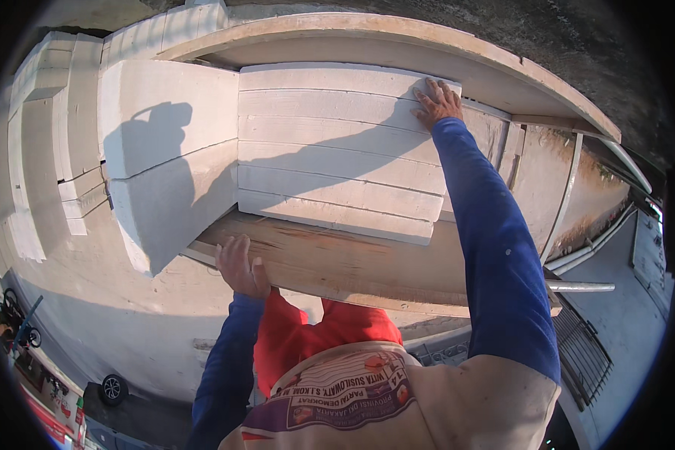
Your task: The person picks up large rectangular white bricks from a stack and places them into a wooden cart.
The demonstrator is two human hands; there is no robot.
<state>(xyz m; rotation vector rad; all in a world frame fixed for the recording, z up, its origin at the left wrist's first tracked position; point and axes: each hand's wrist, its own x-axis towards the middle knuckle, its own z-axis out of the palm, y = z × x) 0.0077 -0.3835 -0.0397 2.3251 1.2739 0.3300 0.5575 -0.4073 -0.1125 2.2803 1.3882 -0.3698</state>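
A row of long white lightweight blocks [337,135] lies side by side in a wooden cart. My right hand [436,103] rests on the far right corner of this row, its fingers spread over the end of the farthest block. Nearer to me, my left hand [241,266] is curled over the rim of the cart's near wooden side board [337,262], beside my legs; the undersides of its fingers are hidden. Two larger white blocks [172,116] stand stacked against the row's left end. Shadows of my head and arm fall across the blocks.
More white blocks [41,142] are stacked at the left. The cart's far wooden rail [397,28] curves behind the row, and a metal handle [585,286] sticks out at the right. A metal grate [581,352] lies lower right; a wheel [113,389] shows lower left.
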